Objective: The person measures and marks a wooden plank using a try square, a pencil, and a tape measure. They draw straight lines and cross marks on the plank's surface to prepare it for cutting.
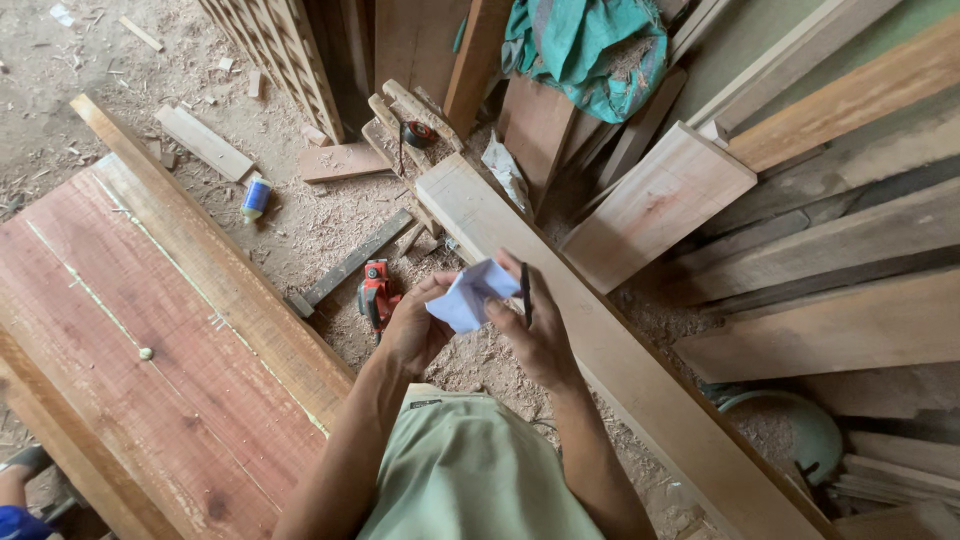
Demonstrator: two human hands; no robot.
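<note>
From the head camera, both bare hands meet above a sawdust-strewn floor; the left hand (pixel 412 325) curls its fingers around the lower left edge of a small folded sheet of pale lavender-white paper (pixel 468 295), thumb pressed on top; the right hand (pixel 540 335) pinches the paper's right side and also keeps a thin dark pencil (pixel 525 292) upright between its fingers; the paper is creased, matte and soft-edged, held in the air just above a long pale plank of planed wood (pixel 600 350) that runs diagonally towards the lower right.

Left of the hands lies a broad reddish rough-sawn board (pixel 150 340), its grain coarse, a pale line running down its length and a small round peg near its middle; its near long edge is bordered by a narrower tan strip.

Between that board and the pale plank the floor is a narrow lane of shavings, holding a red power planer (pixel 377 295) just beside the left hand, a dark flat bar (pixel 350 262) and, farther off, a blue and white cylinder (pixel 255 198); to the right, stacked square-edged planks (pixel 830 250) crowd close; a teal crumpled cloth (pixel 590 45) lies on the timber at the top.
</note>
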